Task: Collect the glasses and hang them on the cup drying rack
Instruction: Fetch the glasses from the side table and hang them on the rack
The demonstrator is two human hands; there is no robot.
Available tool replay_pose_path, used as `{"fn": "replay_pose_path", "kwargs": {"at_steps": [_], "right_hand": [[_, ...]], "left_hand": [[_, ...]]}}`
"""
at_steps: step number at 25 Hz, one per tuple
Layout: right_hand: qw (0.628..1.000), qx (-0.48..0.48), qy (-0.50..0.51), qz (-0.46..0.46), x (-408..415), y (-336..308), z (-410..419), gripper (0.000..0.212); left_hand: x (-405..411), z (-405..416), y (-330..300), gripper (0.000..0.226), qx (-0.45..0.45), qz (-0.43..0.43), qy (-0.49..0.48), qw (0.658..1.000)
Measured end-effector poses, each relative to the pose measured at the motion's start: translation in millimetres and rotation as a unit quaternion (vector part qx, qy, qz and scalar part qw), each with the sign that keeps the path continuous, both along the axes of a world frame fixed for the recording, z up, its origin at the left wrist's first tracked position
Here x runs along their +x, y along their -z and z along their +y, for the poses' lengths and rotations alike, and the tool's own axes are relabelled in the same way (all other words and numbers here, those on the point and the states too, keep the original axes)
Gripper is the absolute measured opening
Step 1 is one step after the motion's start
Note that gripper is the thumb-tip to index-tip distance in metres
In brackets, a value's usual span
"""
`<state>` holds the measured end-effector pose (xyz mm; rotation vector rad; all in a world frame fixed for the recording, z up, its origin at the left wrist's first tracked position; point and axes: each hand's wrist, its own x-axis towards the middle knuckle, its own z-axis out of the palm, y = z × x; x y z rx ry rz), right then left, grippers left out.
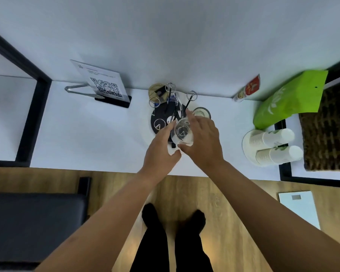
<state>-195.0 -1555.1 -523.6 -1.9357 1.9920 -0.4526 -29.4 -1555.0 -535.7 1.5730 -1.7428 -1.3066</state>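
Observation:
A clear glass [182,132] is held over the near side of the cup drying rack [161,122], a black round base with thin metal arms ending in rings [192,95]. My right hand [202,140] grips the glass from the right. My left hand [161,148] touches its left side and bottom with spread fingers. One glass [155,91] hangs on a far left arm of the rack. Another glass [201,112] stands on the white table just right of the rack, partly hidden by my right fingers.
A QR-code sign [106,85] and metal tongs [79,91] lie at the left. At the right are a green bag [289,99], stacked paper cups [273,148], a red sachet [247,89] and a woven basket [328,126]. A dark bench [33,222] stands below left.

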Motion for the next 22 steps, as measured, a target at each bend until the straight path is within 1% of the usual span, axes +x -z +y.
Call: {"fn": "replay_pose_path", "kwargs": {"at_steps": [4,11,15,22], "right_hand": [[0.998,-0.017,-0.019,0.053,0,13,-6,0.116],[0.996,-0.02,-0.031,0.082,-3,32,-10,0.128],[0.996,-0.019,-0.028,0.088,-3,38,-9,0.132],[0.993,-0.024,-0.029,0.11,0,49,-9,0.128]], "left_hand": [[-2,-6,9,0.087,0.028,0.006,-0.006,1.0],[-6,-9,19,0.075,0.051,0.003,-0.024,0.998],[-7,-9,23,0.073,0.053,0.0,-0.029,0.998],[-5,-9,29,0.071,0.048,-0.001,-0.038,0.998]]}}
